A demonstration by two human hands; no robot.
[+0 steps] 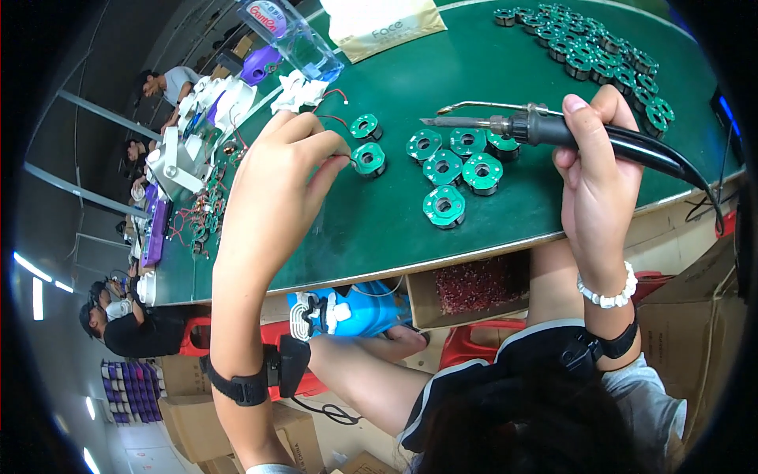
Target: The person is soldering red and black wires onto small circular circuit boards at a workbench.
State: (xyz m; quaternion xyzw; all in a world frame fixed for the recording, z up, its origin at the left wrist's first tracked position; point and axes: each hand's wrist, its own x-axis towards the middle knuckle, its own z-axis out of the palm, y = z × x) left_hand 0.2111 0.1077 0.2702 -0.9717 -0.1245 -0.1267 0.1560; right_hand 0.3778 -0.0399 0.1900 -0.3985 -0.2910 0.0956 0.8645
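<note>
My right hand point(604, 170) is wrapped round a black soldering iron point(545, 129), its tip pointing left above the green bench. A thin metal tube runs along the top of the iron. My left hand point(288, 162) is pinched closed at the edge of a round part with a green circuit board point(369, 159); what lies between its fingertips is too small to make out. Just beyond it stands another such part point(365, 126), with a red wire point(335, 121) close by. Below the iron sits a cluster of several similar parts point(444, 167), each with a hole in the middle.
Many more round board parts point(584, 47) crowd the far right of the bench point(505, 213). At the back are a clear bottle point(296, 39), crumpled white tissue point(298, 93) and a paper packet point(383, 28). Wired parts point(207, 209) lie left. A cardboard box point(474, 292) sits below the edge.
</note>
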